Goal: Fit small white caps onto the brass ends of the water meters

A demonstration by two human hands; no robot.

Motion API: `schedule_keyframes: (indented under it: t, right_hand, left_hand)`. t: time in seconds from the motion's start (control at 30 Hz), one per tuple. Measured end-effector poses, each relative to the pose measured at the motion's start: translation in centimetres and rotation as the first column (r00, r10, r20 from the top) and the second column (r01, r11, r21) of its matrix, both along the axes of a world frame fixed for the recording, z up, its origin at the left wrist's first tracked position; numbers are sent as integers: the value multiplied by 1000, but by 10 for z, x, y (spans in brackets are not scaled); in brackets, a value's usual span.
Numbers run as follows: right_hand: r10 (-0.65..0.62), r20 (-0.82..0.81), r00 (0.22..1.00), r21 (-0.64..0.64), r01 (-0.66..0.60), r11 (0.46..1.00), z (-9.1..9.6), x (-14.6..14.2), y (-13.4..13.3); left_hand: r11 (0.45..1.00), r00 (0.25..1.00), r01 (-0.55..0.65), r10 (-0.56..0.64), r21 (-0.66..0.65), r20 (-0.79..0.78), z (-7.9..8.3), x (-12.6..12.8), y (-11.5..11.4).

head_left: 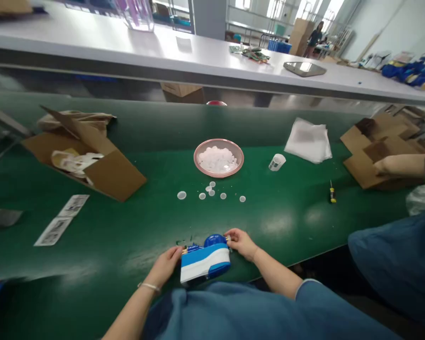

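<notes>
Both hands, left (165, 265) and right (241, 242), grip a glossy blue-and-white plastic device (205, 260) by its ends, fingers curled.

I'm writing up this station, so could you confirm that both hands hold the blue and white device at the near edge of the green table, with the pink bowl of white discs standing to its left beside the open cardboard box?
Not quite. The head view shows the pink bowl straight beyond the blue and white device, mid-table, apart from the cardboard box. The left hand and right hand do hold it at the green table edge.
</notes>
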State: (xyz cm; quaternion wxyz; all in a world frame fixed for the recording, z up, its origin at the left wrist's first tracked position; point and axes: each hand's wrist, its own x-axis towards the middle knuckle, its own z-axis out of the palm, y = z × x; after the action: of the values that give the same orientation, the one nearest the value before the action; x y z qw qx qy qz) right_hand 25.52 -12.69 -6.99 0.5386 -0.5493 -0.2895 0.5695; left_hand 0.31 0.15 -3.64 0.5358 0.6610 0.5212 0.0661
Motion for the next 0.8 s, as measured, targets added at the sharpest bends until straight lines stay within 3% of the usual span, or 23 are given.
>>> schedule_keyframes:
  t: [0.13,0.27,0.37,0.47,0.57,0.67,0.8]
  right_hand:
    - [15,45,999,-42,-13,999,-4,1,-2]
    - [123,200,972,-232,-75,970,-15,4,3]
    - [176,212,961,-309,-105,945,-20,6,7]
    - [191,199,961,-337,-116,934,-18,7,6]
    - [138,137,981,-259,-99,961,-11,8,3]
    - [125,117,985,-190,-102,976,-7,8,1]
    - [174,203,964,-346,-96,933,-9,8,3]
  left_hand:
    - [988,995,8,8,-157,99,-4,1,-2]
    - [985,976,-64,95,-161,195,-1,-1,-5]
    - [983,967,-83,118,-161,225,2,-2,-10]
    - [964,947,-153,206,-219,248,2,-2,-14]
    - [923,923,-254,321,-289,213,2,-1,-15]
    - [922,942,-249,302,-296,147,0,-2,-13]
    - [915,913,-220,315,-339,258,-5,-7,-12]
